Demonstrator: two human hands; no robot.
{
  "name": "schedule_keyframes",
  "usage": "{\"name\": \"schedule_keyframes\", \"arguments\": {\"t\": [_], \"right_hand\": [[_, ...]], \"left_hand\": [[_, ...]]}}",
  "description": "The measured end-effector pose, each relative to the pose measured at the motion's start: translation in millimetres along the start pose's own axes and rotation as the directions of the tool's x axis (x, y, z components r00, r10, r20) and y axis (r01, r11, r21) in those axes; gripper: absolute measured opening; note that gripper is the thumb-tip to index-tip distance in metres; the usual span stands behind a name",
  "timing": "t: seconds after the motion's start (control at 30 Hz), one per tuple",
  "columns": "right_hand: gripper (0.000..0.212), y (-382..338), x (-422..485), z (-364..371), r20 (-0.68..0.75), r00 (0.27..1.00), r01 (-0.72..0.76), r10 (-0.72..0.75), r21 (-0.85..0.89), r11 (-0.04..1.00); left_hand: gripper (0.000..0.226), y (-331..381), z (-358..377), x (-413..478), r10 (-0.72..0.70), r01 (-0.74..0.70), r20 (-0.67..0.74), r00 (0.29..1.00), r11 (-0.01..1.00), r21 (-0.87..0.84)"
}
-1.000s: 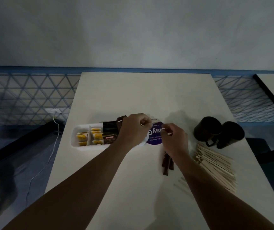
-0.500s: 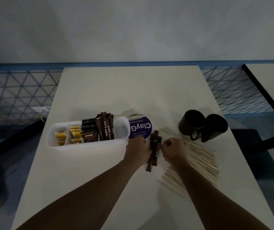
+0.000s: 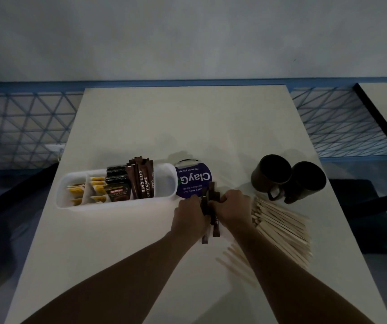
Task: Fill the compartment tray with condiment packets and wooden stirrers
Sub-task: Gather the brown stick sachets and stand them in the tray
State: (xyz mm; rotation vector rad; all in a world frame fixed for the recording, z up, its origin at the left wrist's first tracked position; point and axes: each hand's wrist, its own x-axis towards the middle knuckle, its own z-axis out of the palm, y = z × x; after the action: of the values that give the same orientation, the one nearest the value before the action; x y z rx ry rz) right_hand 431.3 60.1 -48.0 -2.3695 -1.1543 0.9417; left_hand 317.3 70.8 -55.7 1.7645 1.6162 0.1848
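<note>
The tray (image 3: 117,206) lies on the table (image 3: 188,118), left of both hands. Its leftmost compartment holds yellow packets (image 3: 75,191), and past a curved divider the next one holds more of the same. Further right come black packets (image 3: 117,174), stacked flat with a Kopiko one in front. Beside them stand brown sticks (image 3: 141,181) marked CITY CAFE, upright, with their tops above the rim. Whether a divider runs between the black packets and the sticks cannot be told.

Just off the tray's right end, the left hand (image 3: 190,216) and right hand (image 3: 234,209) meet. Both have their fingers curled around a bunch of loose sticks (image 3: 216,228) and grip it from either side. The bunch pokes out above and below the hands, and its upper ends lie over a purple disc (image 3: 195,176) that sits against the tray's right end.

The stirrers (image 3: 281,230) lie fanned on the table just right of the right hand. Behind them stand two dark mugs (image 3: 272,176), touching each other; their insides are too dark to tell what they hold
</note>
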Motion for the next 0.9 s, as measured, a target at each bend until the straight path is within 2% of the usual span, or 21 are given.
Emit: {"name": "schedule_keyframes", "arguments": {"t": [0.17, 0.33, 0.57, 0.7, 0.83, 0.9], "right_hand": [[0.014, -10, 7, 3, 0.045, 0.998, -0.034, 0.04, -0.139, 0.99], [0.015, -14, 6, 6, 0.065, 0.998, 0.016, -0.003, -0.197, 0.98], [0.025, -9, 0, -3, 0.181, 0.979, 0.12, -0.097, -0.12, 0.985], [0.016, -7, -5, -8, 0.188, 0.98, 0.066, -0.058, -0.036, 0.997], [0.015, -11, -12, -7, 0.205, 0.979, -0.018, 0.001, 0.082, 0.997], [0.016, -14, -13, -7, 0.19, 0.982, -0.019, 0.0, 0.099, 0.995]], "left_hand": [[0.022, -5, -4, 6, -0.048, 0.046, 0.023, 0.999, 0.993, 0.111], [0.027, -9, -10, 6, -0.069, 0.05, 0.097, 0.993, 0.982, 0.181], [0.029, -18, -14, -5, 0.01, -0.017, 0.069, 0.998, 0.996, 0.093], [0.034, -20, -23, -9, 0.002, -0.006, 0.084, 0.997, 0.999, 0.049], [0.011, -20, -33, -10, 0.0, -0.012, 0.156, 0.988, 0.997, 0.077], [0.018, -19, -39, -10, 0.0, -0.013, 0.19, 0.982, 0.998, 0.067]]}}
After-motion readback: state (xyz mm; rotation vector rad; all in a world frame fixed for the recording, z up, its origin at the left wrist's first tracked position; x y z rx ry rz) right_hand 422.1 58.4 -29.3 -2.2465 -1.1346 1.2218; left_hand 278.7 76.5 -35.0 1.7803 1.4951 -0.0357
